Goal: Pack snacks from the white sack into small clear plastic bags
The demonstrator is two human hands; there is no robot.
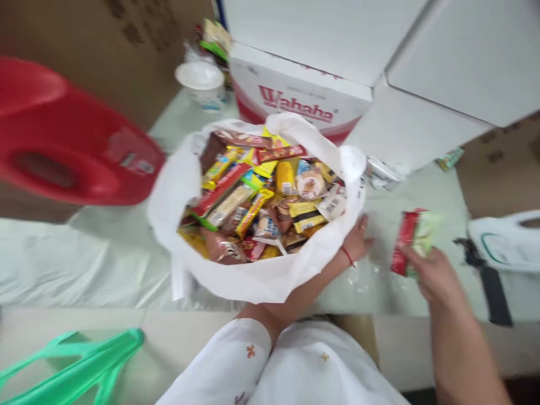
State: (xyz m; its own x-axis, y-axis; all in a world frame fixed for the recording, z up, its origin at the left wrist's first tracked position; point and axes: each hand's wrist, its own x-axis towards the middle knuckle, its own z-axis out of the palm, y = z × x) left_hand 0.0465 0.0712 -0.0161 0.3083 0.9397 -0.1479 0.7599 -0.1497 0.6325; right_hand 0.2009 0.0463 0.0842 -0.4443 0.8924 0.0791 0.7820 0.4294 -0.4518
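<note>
A white plastic bag [248, 281] full of wrapped snacks [261, 208] stands wide open in front of me, with chocolate-bar-like sticks and small round cakes in bright wrappers. My left forearm passes below the bag, and my left hand [358, 242], with a red string at the wrist, is by the bag's right side. Its fingers look apart and nothing shows in them, though the bag hides part of the hand. Farther right, my right hand [434, 270] grips snack packets [413, 239], one red and one pale green, above the covered surface.
A red plastic jug [84, 135] is at the left. Behind the bag are a Wahaha box [299, 98] and a white cup [202, 79]. A white bottle [506, 242] and a black strip [496, 295] lie right. A green plastic stool [84, 365] is lower left.
</note>
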